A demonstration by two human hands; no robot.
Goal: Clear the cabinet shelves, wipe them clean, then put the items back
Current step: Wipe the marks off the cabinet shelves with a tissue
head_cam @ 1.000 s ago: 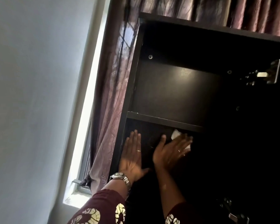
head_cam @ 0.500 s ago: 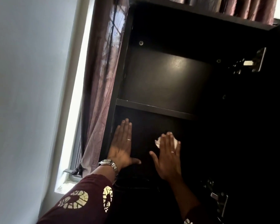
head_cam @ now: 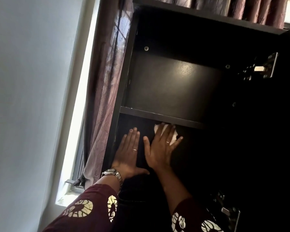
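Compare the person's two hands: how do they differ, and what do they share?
The left hand lies bare on the dark panel; the right hand presses a white cloth to it. The left hand has a watch at its wrist; the right hand has none. The right hand reaches higher than the left, up to the shelf. Both lie flat, fingers straight, each with a ring.

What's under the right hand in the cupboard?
A white cloth peeks out from under the right hand, pressed against the dark cabinet. The hand covers most of it.
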